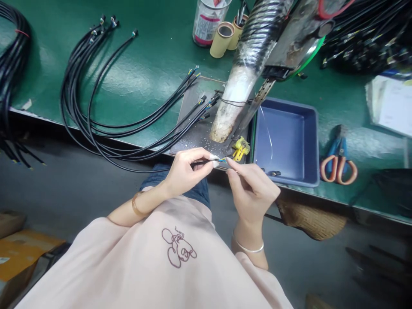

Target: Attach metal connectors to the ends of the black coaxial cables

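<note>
Between the thumb and fingers of my left hand [183,171] is the end of a black cable [141,171], with short blue, yellow and green wires [222,160] sticking out of its sheath. White coverings show on the tips of that hand's thumb and finger. My right hand [252,186] is just right of the wire ends. Its index finger and thumb are a little apart, the other fingers curl in, and I see nothing held between them. Behind both hands, a yellow clip-like tool [240,149] lies on a grey mat [193,109] sprinkled with small bits.
Several black cables [75,86] curve along the green table [154,51], and another bundle [14,51] hangs at left. A foil-wrapped duct [247,60] reaches down over the mat. Right of it are a blue tray [312,141], orange-handled scissors [337,169] and papers [394,103].
</note>
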`<state>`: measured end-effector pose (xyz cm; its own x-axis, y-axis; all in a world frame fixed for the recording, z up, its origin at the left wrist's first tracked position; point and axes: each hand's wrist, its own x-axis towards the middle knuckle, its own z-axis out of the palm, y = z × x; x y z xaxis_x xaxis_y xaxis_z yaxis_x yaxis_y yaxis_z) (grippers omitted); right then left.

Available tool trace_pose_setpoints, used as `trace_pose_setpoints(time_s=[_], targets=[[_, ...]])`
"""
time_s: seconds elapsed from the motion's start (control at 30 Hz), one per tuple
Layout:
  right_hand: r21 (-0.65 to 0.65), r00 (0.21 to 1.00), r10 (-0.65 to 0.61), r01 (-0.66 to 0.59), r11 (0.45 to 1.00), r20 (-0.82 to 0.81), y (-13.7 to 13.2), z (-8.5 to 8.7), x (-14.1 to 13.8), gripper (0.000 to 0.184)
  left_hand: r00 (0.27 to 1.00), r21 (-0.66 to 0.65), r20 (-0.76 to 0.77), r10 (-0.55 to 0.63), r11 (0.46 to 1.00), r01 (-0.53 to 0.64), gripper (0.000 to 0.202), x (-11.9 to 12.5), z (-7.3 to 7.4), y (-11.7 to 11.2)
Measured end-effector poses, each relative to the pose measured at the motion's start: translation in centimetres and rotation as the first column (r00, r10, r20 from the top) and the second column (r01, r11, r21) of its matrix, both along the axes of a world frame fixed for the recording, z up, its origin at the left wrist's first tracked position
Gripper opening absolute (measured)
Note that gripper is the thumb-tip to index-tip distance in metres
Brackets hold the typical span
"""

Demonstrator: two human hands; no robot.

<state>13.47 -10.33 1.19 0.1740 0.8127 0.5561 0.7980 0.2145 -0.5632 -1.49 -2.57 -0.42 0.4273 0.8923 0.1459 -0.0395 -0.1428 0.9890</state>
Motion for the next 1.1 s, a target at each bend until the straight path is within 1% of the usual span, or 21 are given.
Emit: trace_pose_setpoints(time_s=[0.13, 0.2, 0.27, 0.3, 0.37, 0.43, 0.5, 0.53, 0.6, 0.67, 0.8, 0.87, 0.93, 1.0, 1.03, 1.1], targets=[[0.011, 0.999, 0.038, -0.038, 0.999, 0.007, -0.19, -0.39, -0.28, 0.029, 0.999, 0.033, -0.020, 0.036, 0.999, -0.035, 0.013, 0.11, -0.04, -0.13], [0.017, 0.996, 0.059, -0.061, 0.998, 0.066, -0.38, -0.56, -0.17, 0.029, 0.999, -0.007, -0.024, 0.048, 0.999, -0.048, 0.012, 0.18, -0.17, -0.14], [0.003, 0.989, 0.067, -0.068, 0.998, 0.132, -0.58, -0.68, 0.05, 0.029, 1.000, -0.081, -0.001, 0.030, 0.996, -0.030, 0.012, 0.24, -0.33, -0.14], [-0.011, 0.989, 0.064, -0.063, 0.998, 0.136, -0.67, -0.72, 0.17, 0.028, 1.000, -0.115, 0.018, 0.015, 0.993, -0.013, 0.012, 0.27, -0.39, -0.14], [-0.031, 0.997, 0.028, -0.026, 0.999, 0.073, -0.80, -0.79, 0.35, 0.025, 0.999, -0.160, 0.046, -0.010, 0.987, 0.017, 0.013, 0.32, -0.44, -0.17], [-0.019, 0.999, -0.034, 0.033, 0.999, -0.022, -0.89, -0.85, 0.38, 0.023, 0.999, -0.176, 0.053, -0.009, 0.984, 0.018, 0.012, 0.36, -0.39, -0.25], [0.001, 0.995, -0.055, 0.055, 0.998, -0.078, -0.94, -0.92, 0.27, 0.023, 0.999, -0.169, 0.046, -0.002, 0.986, 0.009, 0.012, 0.37, -0.29, -0.34], [-0.001, 0.995, -0.044, 0.044, 0.999, -0.086, -0.96, -0.95, 0.18, 0.024, 0.999, -0.159, 0.039, 0.000, 0.987, 0.006, 0.011, 0.36, -0.24, -0.39], [-0.029, 0.996, -0.011, 0.009, 1.000, -0.087, -0.97, -1.01, -0.01, 0.023, 1.000, -0.130, 0.017, -0.003, 0.991, 0.005, 0.012, 0.31, -0.14, -0.44], [-0.061, 0.996, -0.012, 0.007, 0.998, -0.089, -0.94, -1.04, -0.12, 0.021, 1.000, -0.085, -0.015, -0.016, 0.996, 0.015, 0.013, 0.21, -0.09, -0.46], [-0.152, 0.988, -0.048, 0.025, 0.988, -0.145, -0.75, -0.85, 0.06, 0.017, 0.993, 0.026, -0.048, -0.106, 0.994, 0.108, 0.011, -0.05, -0.15, -0.41], [-0.205, 0.986, -0.060, 0.027, 0.978, -0.156, -0.66, -0.66, 0.28, 0.018, 0.990, 0.042, -0.049, -0.133, 0.990, 0.135, 0.009, -0.13, -0.21, -0.39], [-0.188, 0.984, -0.094, 0.064, 0.980, -0.153, -0.64, -0.49, 0.45, 0.019, 0.992, 0.019, -0.048, -0.114, 0.993, 0.115, 0.008, -0.15, -0.24, -0.40], [-0.129, 0.983, -0.127, 0.110, 0.986, -0.134, -0.69, -0.40, 0.54, 0.019, 0.995, -0.017, -0.051, -0.085, 0.996, 0.084, 0.009, -0.13, -0.23, -0.42], [-0.105, 0.986, -0.127, 0.116, 0.988, -0.111, -0.72, -0.39, 0.55, 0.018, 0.996, -0.027, -0.053, -0.075, 0.997, 0.073, 0.010, -0.12, -0.23, -0.44], [-0.094, 0.996, -0.076, 0.072, 0.993, -0.044, -0.76, -0.40, 0.54, 0.017, 0.996, -0.021, -0.059, -0.066, 0.998, 0.065, 0.011, -0.08, -0.23, -0.46]])
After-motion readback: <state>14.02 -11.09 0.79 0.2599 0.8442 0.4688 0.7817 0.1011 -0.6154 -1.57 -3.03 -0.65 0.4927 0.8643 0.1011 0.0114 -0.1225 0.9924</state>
